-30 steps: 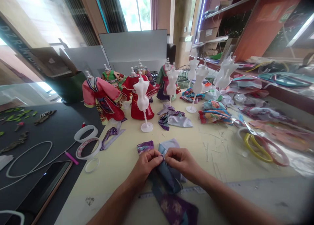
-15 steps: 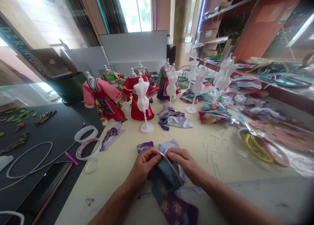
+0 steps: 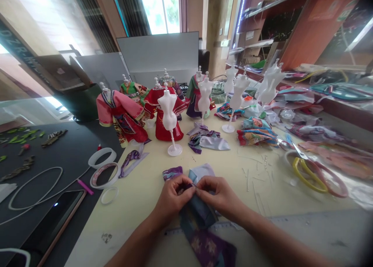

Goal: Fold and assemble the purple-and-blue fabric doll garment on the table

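In the head view my left hand [image 3: 174,197] and my right hand [image 3: 218,195] meet at the near middle of the table. Thumb and fingers of each are pinched on the edge of a small blue and purple doll garment [image 3: 201,212]. Its floral purple end [image 3: 212,245] hangs toward me over a ruler strip [image 3: 227,225]. A pale lavender cloth piece [image 3: 202,170] shows behind my fingers, and a purple patterned piece [image 3: 171,173] lies beyond my left hand. Exactly what sits between the fingertips is hidden.
A bare white mini mannequin [image 3: 168,115] stands ahead, with dressed ones such as a pink robe [image 3: 119,113] behind. Tape rolls [image 3: 105,175] and a phone [image 3: 55,224] lie left. Yellow-handled scissors [image 3: 310,175] and fabric scraps [image 3: 258,136] lie right.
My fingertips have drawn together and rolled inward over the garment's edge. The pale strip that showed between them is now covered. The view has shifted slightly.
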`<state>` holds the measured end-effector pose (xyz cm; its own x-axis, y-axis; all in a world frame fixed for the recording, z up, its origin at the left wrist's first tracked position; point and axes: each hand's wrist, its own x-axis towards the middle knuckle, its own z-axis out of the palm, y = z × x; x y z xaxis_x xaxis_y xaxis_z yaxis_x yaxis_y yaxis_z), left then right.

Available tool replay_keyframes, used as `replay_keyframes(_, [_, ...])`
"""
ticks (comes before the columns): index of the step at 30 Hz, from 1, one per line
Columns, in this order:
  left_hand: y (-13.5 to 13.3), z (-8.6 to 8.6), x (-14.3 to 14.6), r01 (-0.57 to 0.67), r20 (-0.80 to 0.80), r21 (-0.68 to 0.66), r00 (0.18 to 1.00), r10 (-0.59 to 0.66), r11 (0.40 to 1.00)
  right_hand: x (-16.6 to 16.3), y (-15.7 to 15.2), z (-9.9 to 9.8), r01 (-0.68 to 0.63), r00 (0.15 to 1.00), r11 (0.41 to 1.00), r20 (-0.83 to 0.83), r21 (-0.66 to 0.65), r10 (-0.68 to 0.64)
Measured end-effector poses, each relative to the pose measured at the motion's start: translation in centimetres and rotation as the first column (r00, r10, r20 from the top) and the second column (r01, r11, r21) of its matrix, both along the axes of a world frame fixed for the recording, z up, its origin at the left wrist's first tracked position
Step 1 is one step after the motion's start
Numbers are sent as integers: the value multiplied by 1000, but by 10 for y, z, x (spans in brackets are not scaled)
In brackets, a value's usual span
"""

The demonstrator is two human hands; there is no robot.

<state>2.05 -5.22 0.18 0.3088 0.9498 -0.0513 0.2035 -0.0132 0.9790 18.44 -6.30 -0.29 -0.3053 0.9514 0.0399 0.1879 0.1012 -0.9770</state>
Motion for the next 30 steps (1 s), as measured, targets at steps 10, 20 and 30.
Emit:
replay_keyframes(10, [-1,-4,-1,-44,-14,-43,999,43,998,-2,-1,-1,21,999,999,32,-24,-20])
replay_keyframes(20, [2,-3,-3,15,-203,164,979,19,986,-3,1,-8,38,989,998,141,57,-45])
replay_keyframes(30, [3,-4,-6,78,-322,284,947,19,956,-2,0,-11,40,948,983,305,179,-94])
